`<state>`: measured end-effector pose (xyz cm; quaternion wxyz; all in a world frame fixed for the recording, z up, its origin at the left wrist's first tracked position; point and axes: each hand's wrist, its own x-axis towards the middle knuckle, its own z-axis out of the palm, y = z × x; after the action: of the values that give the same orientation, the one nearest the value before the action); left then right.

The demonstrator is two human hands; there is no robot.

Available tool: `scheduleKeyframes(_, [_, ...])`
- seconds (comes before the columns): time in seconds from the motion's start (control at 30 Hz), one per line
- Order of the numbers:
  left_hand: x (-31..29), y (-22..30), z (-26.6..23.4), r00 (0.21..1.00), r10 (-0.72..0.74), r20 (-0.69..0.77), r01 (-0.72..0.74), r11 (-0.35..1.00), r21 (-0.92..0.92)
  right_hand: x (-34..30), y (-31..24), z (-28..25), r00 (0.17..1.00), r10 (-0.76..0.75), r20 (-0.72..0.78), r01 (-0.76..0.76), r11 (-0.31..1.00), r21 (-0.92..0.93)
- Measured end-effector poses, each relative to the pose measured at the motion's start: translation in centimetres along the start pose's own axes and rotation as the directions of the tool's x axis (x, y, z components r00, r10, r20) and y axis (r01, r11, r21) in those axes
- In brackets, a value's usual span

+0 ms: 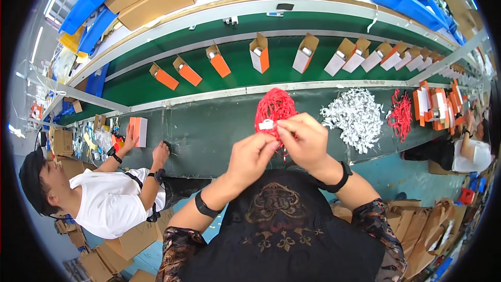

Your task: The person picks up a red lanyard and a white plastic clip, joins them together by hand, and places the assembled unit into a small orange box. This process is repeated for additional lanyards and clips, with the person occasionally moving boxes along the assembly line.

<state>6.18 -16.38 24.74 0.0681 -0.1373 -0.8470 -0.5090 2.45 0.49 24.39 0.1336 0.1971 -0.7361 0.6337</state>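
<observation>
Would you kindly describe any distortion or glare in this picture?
Head view: long pale metal beam bows (fisheye distortion); head view, left rim: white light strip glares; head view, near centre: small white tag at the bare right hand shows little detail.

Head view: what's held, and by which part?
Right hand appears to pinch a white tag by its right end; any hold by the left hand is unclear.

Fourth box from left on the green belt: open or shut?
Open: the box's brown flap stands up, and a pale item shows in its mouth.
</observation>
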Motion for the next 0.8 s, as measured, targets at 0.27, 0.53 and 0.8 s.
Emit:
scheduleKeyframes(0.27, [1.2,-3.7,-4.1,0.954,-0.192,0.229,0.263,0.902,-0.343,2.4,0.9,-0.1,0.669,-0.094,0.737,0.094,0.995,0.041])
scheduleKeyframes(0.53, [-0.8,-7.0,-2.8,0.887,-0.462,-0.014,0.337,0.666,-0.665,4.1,1.6,7.6,0.861,-0.396,0.318,0.488,0.821,-0.298])
scheduleKeyframes(0.8, [-3.2,-11.5,-7.8,0.735,-0.651,0.192,0.159,-0.109,-0.981,4.6,2.7,15.0,0.603,-0.29,0.743,0.721,0.595,-0.354])
